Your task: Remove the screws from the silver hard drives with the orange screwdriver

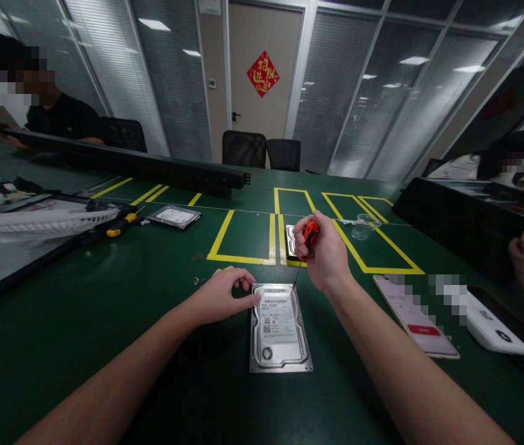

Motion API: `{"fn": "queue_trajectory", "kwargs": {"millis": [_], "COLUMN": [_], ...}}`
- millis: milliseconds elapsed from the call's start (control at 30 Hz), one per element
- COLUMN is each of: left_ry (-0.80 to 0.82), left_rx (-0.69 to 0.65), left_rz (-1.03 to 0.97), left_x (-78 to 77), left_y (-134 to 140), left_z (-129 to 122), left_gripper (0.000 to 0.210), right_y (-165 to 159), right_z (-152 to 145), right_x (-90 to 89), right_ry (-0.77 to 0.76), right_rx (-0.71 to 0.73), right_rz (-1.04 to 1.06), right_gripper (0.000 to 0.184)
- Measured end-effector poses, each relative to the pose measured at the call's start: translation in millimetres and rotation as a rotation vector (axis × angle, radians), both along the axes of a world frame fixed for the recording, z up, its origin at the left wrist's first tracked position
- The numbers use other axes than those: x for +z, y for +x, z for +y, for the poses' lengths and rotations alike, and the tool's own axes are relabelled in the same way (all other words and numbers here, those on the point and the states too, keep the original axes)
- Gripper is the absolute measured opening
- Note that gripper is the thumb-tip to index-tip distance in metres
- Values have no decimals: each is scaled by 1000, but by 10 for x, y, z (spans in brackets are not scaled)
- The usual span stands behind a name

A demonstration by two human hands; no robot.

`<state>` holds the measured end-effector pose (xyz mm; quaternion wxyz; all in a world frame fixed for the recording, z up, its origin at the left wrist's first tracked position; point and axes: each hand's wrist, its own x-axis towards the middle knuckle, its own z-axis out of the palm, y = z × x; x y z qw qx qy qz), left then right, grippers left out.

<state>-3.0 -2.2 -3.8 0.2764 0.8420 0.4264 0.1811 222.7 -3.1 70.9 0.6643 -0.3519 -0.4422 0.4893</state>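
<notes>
1. Hard drive (282, 334): lies flat, label up, on the green table (225, 395), directly before the person. It is the clock centre; 12 o'clock points away from the person.
2. Screwdriver (309, 237): stands tilted, its shaft reaching the drive's far corner at 1 o'clock. Exact seating of the tip is too small to confirm.
3. Right hand (324, 250): at 1 o'clock, fingers wrapped around the screwdriver handle.
4. Left hand (225, 296): at 10 o'clock, thumb on the drive's edge, fingers loosely curled. Whether it pinches or merely steadies cannot be told.
5. Caution: the tilted shaft could let the tip slip and scratch the cover. Turning force at one corner could rotate the drive if the left hand bears lightly.
6. Caution: small metal bits (196, 281), probably screws, lie loose at 10 o'clock beside the left hand; a sleeve or wrist sweep could scatter them.
7. Clearance: a second drive (290, 242) lies at 12 o'clock, partly behind the right hand, limiting forward travel. A phone (417, 318) bounds 3 o'clock.
8. Open room: bare tabletop extends at 9 o'clock beyond the left forearm, and at 6 o'clock between the forearms. The table's near edge cannot be made out.
</notes>
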Motion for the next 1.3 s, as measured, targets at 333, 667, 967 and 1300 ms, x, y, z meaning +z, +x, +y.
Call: {"fn": "queue_trajectory", "kwargs": {"millis": [333, 667, 967, 1300], "left_ry": [-12, -9, -19, -4], "left_rx": [7, 10, 11, 8], "left_rz": [10, 1, 4, -7], "left_x": [42, 23, 47, 9], "left_y": [24, 15, 13, 12], "left_z": [-20, -13, -27, -13], "left_gripper": [39, 40, 41, 41], "right_y": [70, 52, 19, 40], "right_z": [-25, -81, -82, -69], "right_x": [-28, -109, -42, -45], "right_ry": [-20, 101, 74, 50], "right_rx": [-56, 37, 78, -41], "right_rz": [-45, -121, -54, -133], "right_gripper": [20, 25, 18, 15]}}
